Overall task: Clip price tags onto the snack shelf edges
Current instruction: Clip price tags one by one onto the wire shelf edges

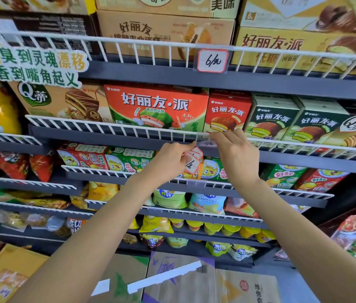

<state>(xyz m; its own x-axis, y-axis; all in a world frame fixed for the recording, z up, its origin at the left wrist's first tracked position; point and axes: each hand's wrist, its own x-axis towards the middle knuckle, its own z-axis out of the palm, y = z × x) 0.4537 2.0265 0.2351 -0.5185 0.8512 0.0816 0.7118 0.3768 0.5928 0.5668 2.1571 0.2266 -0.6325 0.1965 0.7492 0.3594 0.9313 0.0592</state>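
At the white wire rail (116, 127) fronting the shelf of pie boxes, the right hand (236, 153) pinches a clear-sleeved price tag (209, 143) against the wire. Just below the rail, the left hand (171, 159) grips a fanned stack of red-bordered paper tags (193, 159). Above the rail hangs a clipped "6" tag (212, 61).

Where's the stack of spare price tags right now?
Head view, centre: the spare price tags are pinched in the left hand, just below the white wire rail.
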